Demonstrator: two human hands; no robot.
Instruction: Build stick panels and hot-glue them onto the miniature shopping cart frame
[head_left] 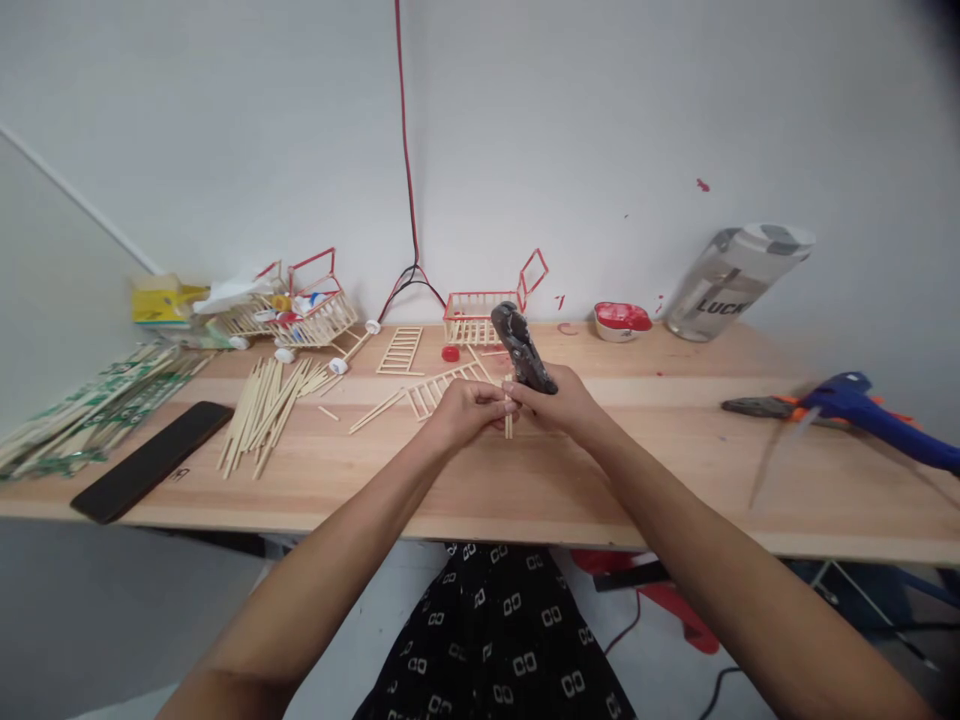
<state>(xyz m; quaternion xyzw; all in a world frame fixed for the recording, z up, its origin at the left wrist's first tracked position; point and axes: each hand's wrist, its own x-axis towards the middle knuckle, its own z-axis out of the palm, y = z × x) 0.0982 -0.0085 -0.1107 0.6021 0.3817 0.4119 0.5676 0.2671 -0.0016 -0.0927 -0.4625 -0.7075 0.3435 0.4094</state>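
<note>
My left hand (pixel 471 408) is closed, its fingertips pinching thin wooden sticks (pixel 509 428) that stand roughly upright just above the table. My right hand (pixel 564 402) is wrapped round a black plier-like tool (pixel 519 343), tilted up and to the left, and its fingertips meet the same sticks. Just behind my hands lies a ladder-like stick frame (pixel 435 393). Further back stands a small cart-shaped stick basket (pixel 472 318) with red edges. The fingers partly hide the sticks.
Loose sticks (pixel 266 410), a black phone-like slab (pixel 154 460) and green-printed stick packs (pixel 90 405) lie left. Finished-looking stick carts (pixel 319 318) stand behind them. A bowl of red paint (pixel 622 320), a clear bottle (pixel 731 285) and a blue glue gun (pixel 862 405) are right.
</note>
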